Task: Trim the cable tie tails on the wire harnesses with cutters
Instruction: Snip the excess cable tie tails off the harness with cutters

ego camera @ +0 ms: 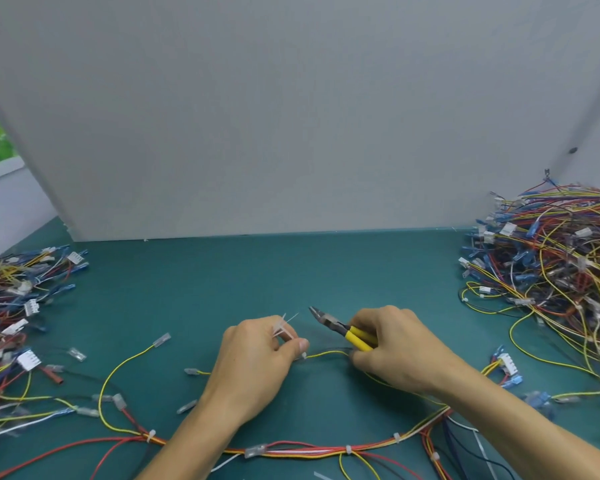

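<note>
A wire harness [305,451] of red, yellow and white wires lies along the near edge of the green table, bound by several white cable ties. My left hand [257,362] pinches a few translucent cable tie tails [282,326] between its fingers, and its thumb presses a yellow wire [326,354] at a small white tie. My right hand [400,344] grips yellow-handled cutters [340,329], jaws almost closed, tips pointing up-left a short way from the tails. The same hand also touches the yellow wire.
A tall tangled pile of harnesses [551,265] fills the back right. A flatter pile of harnesses [18,306] lies at the left. A white partition [291,133] stands behind the green table [222,278]. A loose cut tail [321,476] lies at the near edge.
</note>
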The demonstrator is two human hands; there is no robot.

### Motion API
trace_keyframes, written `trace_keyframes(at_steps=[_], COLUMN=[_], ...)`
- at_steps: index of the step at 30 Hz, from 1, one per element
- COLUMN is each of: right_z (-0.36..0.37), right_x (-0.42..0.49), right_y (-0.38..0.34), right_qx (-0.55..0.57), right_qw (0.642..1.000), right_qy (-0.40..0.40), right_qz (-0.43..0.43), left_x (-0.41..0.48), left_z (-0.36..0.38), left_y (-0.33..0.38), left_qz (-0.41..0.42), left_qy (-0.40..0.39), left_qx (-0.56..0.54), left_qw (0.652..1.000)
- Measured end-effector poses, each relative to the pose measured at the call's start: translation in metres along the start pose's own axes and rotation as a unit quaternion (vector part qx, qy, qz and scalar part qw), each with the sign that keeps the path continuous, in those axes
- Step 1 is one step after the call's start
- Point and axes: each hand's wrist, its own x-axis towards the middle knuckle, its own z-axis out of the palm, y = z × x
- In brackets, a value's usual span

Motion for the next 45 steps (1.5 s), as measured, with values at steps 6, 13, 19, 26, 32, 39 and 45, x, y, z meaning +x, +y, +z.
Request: trace_keyframes(at_steps=[6, 13, 19, 26, 32, 39, 45], right_z=[0.003, -0.004, -0.025, -0.013, -0.008, -0.002, 0.004], right_x=[0.0, -0.004, -0.021, -0.034, -0.03, -0.031, -0.036], right_y=[-0.007, -0.011, -0.011, -0.03, -0.034, -0.032, -0.035], right_qx=[-0.041, -0.049, -0.211, -0.296, -0.302, -0.3, -0.267], right_qw=[0.999, 0.997, 0.977, 0.952, 0.95, 0.95, 0.958], right_qy=[-0.012, -0.054, 0.007, -0.011, -0.04, -0.049, -0.07], right_qz=[0.018, 0.014, -0.021, -0.079, -0.072, -0.073, -0.082], left_x=[-0.003, -0.004, -0.001, 0.001, -0.002, -0.001, -0.003], left_z=[0.001, 0.011, 0.007, 0.005, 0.004, 0.008, 0.009], left_y=[-0.004, -0.014, -0.014, -0.014, -0.013, -0.017, -0.017], left_qz=[0.001, 0.148, 0.147, 0.147, 0.146, 0.149, 0.153], left_qy=[-0.016, -0.013, -0.007, -0.013, -0.014, -0.004, 0.009], left_qx=[-0.174, 0.067, 0.051, 0.062, 0.039, 0.025, 0.011], left_qw=[0.985, 0.987, 0.988, 0.987, 0.988, 0.989, 0.988])
